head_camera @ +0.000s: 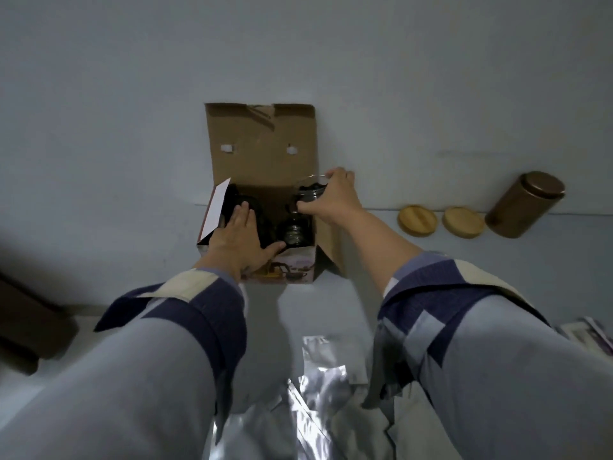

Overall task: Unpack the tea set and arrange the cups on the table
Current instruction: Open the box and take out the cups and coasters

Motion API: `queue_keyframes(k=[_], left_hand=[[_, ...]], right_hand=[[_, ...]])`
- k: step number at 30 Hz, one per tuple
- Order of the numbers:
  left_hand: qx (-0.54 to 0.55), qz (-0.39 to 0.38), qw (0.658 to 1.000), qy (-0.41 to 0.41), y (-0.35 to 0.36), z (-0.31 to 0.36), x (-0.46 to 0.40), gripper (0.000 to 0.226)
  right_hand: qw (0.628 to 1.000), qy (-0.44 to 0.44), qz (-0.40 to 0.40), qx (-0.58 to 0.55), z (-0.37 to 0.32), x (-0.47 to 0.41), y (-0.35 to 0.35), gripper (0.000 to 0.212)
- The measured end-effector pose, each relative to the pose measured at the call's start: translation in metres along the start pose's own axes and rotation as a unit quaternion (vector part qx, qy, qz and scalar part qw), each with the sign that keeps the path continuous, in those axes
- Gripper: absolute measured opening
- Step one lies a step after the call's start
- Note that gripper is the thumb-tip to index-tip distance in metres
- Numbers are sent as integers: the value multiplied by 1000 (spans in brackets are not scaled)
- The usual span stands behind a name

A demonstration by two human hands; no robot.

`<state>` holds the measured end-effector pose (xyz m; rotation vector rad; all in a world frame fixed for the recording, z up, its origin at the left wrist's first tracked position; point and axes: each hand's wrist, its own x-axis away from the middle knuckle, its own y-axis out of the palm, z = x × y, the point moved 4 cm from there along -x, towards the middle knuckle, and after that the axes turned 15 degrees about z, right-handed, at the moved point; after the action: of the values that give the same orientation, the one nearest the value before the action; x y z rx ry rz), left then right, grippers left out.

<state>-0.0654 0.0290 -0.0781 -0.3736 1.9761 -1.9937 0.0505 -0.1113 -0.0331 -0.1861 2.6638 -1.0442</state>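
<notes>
An open cardboard box (262, 147) stands against the wall at the table's far edge, its lid flap raised. My right hand (331, 195) grips a clear glass cup (310, 189) at the box's right rim, partly lifted out. A second glass piece (293, 232) sits lower inside the box. My left hand (238, 242) lies flat with fingers spread on the dark packing at the box's left front edge. A white card flap (217, 204) sticks up at the left side.
Two round wooden lids (417, 220) (463, 222) lie by the wall to the right, beside a brown cylindrical tin (525, 204) on its side. Crumpled silvery plastic wrapping (315, 403) covers the near table. A dark object (30, 327) sits at the left edge. Packets (587, 333) lie at far right.
</notes>
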Motion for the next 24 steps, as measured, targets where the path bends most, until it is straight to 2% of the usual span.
queue_keyframes(k=[3, 7, 9, 12, 15, 18, 24], left_hand=[[4, 37, 999, 17, -9, 28, 7, 70], [-3, 80, 991, 104, -13, 99, 29, 62], [14, 87, 987, 133, -10, 136, 48, 61], [38, 39, 988, 146, 15, 179, 73, 59], [48, -43, 987, 147, 49, 206, 90, 62], [93, -126, 981, 117, 73, 222, 105, 63], [83, -191, 973, 97, 102, 229, 116, 66]], right_hand=[[997, 44, 25, -53, 30, 11, -36, 91], [994, 90, 36, -47, 86, 43, -79, 100], [991, 115, 48, -45, 116, 62, -100, 95], [989, 136, 58, -25, 154, 93, -129, 87], [987, 149, 56, -3, 189, 119, -143, 78], [987, 151, 43, 31, 219, 135, -142, 82], [985, 165, 31, 31, 248, 146, -135, 84]])
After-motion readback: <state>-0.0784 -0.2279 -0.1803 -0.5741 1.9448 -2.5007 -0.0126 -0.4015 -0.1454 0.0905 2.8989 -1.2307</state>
